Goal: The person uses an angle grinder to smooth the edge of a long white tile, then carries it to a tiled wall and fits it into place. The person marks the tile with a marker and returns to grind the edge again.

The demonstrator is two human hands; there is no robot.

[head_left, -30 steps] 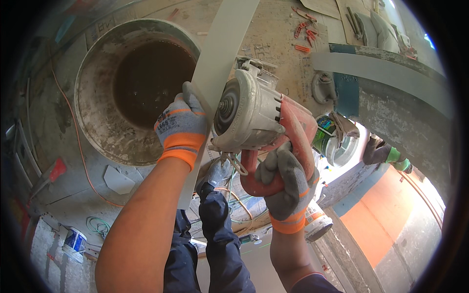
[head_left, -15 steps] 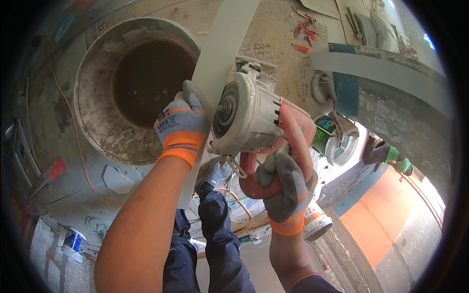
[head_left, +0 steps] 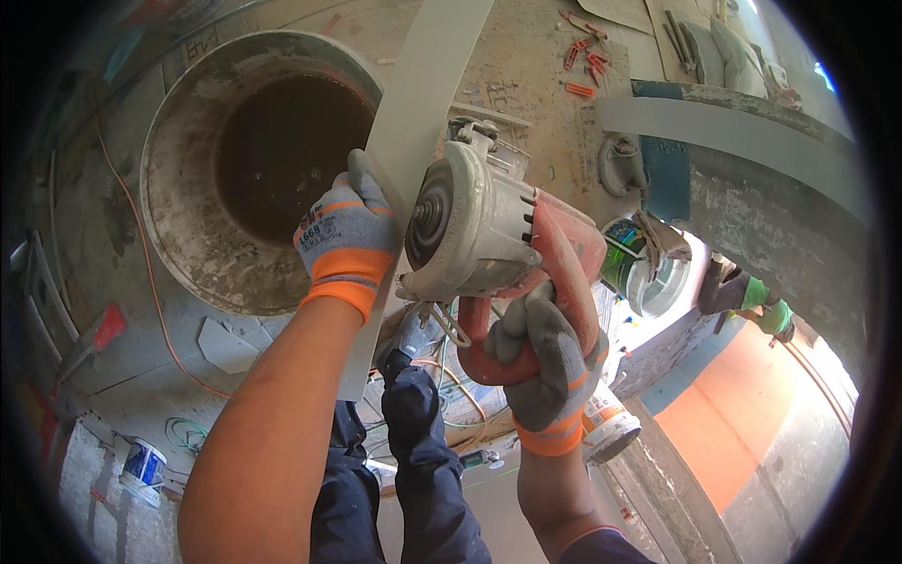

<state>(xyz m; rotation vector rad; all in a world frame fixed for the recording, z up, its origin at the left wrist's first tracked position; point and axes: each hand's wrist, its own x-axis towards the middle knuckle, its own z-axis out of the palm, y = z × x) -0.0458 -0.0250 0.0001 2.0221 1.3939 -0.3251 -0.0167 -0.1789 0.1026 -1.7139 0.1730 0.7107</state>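
Slightly lower in view now | saw [head_left: 474, 221], right grip [head_left: 550, 352] | strip [head_left: 427, 85] contact unclear

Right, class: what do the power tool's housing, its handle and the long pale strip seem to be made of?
Housing: probably cast metal, dull grey, with moulded slots and scuffs. Red handle: likely hard plastic, one smooth curved loop, dusty. Strip: perhaps ceramic or stone, matt and straight-edged; its look leaves that open.

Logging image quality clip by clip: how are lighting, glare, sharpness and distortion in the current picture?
Head view: black rim, pale strip at right bowed; head view: glare to the right of the orange panel, dim inside the large bucket; head view: power tool, left hand and right hand fairly sharp, outer edges softer.
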